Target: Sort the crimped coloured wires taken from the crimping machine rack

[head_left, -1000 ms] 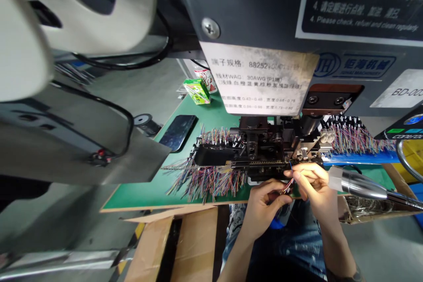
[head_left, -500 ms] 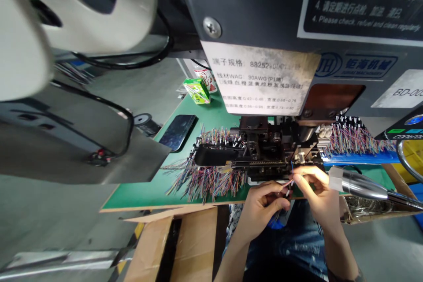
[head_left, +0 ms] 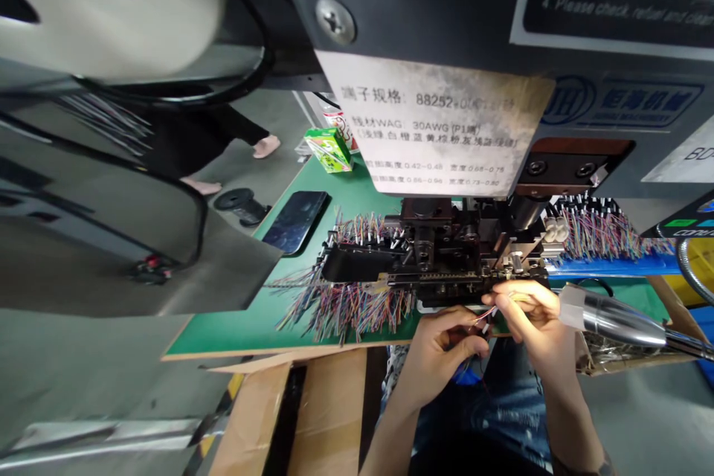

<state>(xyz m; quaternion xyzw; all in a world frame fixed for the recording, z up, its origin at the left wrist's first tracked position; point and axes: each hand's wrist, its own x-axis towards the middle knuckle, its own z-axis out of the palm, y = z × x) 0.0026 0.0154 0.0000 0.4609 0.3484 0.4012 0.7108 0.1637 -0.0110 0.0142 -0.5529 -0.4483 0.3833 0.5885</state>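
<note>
Just in front of the dark crimping machine (head_left: 446, 238), my left hand (head_left: 446, 349) is closed on a small bundle of thin wires (head_left: 484, 317) with white ends. My right hand (head_left: 532, 316) pinches the same wires from the other side, its fingertips just below the machine's metal parts. The two hands are close together but apart. A pile of multicoloured wires (head_left: 351, 309) lies to the left of the machine, and more wires (head_left: 596, 230) lie on a blue tray (head_left: 613, 266) at the right.
A phone (head_left: 295, 222), a green box (head_left: 329, 150) and a wire spool (head_left: 241, 206) are on the left. A metal flexible lamp (head_left: 619, 318) reaches in beside my right hand. Cardboard (head_left: 329, 409) stands below the green table edge. A person's legs (head_left: 223, 137) show behind.
The view has shifted slightly. The machine's dark ram behind the opening appears in a different position. A person's legs have come into view at the upper left. Both hands keep hold of the wires.
</note>
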